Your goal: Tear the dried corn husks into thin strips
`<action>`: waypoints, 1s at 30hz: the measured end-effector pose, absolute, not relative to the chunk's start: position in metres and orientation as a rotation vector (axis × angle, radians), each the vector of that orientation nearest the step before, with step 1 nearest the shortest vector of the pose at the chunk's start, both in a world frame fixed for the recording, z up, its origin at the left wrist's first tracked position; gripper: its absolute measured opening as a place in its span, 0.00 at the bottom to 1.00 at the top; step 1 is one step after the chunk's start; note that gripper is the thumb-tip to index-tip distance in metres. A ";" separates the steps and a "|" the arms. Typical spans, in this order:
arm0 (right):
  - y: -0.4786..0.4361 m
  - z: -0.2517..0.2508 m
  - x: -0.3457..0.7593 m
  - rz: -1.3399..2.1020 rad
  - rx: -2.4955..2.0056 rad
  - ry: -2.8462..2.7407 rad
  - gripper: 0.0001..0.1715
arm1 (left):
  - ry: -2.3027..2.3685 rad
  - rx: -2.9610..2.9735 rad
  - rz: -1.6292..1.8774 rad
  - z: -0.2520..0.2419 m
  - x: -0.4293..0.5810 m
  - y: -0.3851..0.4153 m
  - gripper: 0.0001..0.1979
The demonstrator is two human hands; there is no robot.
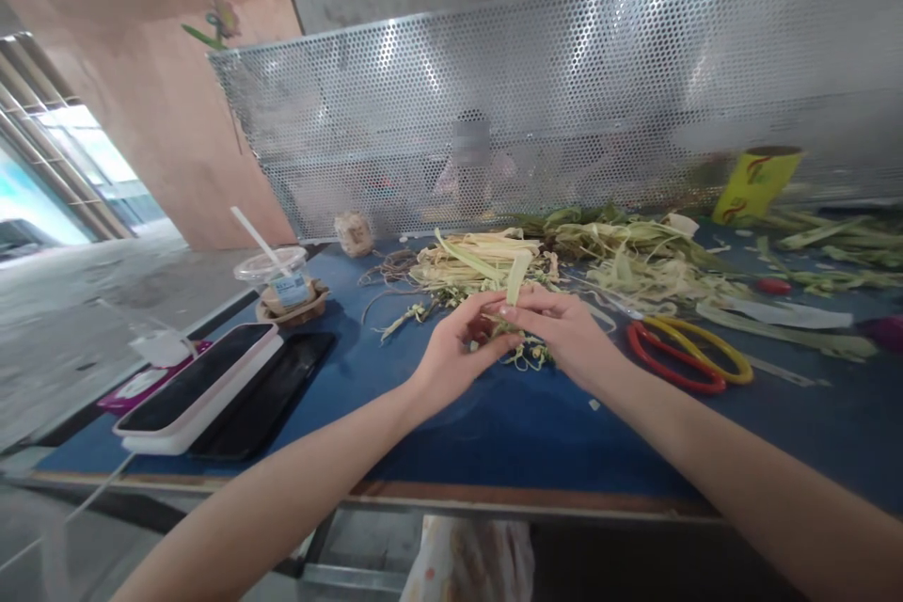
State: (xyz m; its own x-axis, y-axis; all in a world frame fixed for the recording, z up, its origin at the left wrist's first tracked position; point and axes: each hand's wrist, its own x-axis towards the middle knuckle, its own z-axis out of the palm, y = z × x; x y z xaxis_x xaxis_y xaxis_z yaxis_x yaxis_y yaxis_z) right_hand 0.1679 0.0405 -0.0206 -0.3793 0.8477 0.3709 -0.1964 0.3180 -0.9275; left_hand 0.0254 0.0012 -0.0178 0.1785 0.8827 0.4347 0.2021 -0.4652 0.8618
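Note:
Over the middle of the blue table, my left hand (451, 348) and my right hand (564, 329) meet with their fingers closed. A pale green corn-husk strip (518, 275) rises upright from between them, pinched by my right fingers. My left fingers curl around its lower end, which is mostly hidden. Just behind my hands lie a bundle of pale husk strips (480, 256) and small green-and-cream twisted pieces (458, 293). To the right of my right hand rest scissors (688, 353) with one red and one yellow handle.
The blue table (486, 451) holds a lidded cup with a straw (282, 277), a white-edged phone (201, 386) and a black phone (264, 395) at left. More husks (635, 245) and a yellow tube (758, 183) lie right. A perforated metal panel (564, 75) stands behind.

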 end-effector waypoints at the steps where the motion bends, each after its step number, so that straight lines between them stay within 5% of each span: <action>1: 0.040 -0.021 0.167 1.250 -0.638 -1.551 0.12 | 0.975 1.732 1.324 -0.019 0.026 0.003 0.17; 7: 0.046 -0.022 0.169 0.829 -0.749 -1.573 0.07 | 0.896 1.596 1.251 -0.018 0.027 0.006 0.11; 17: 0.050 -0.023 0.170 1.096 -0.608 -1.474 0.06 | 0.939 1.448 1.248 -0.015 0.033 0.002 0.10; 24: 0.052 -0.019 0.175 0.976 -0.609 -1.467 0.04 | 0.905 1.422 1.150 -0.018 0.029 -0.002 0.10; 30: 0.049 -0.004 0.186 0.865 -0.700 -1.951 0.14 | 0.890 1.336 1.192 -0.018 0.025 -0.002 0.13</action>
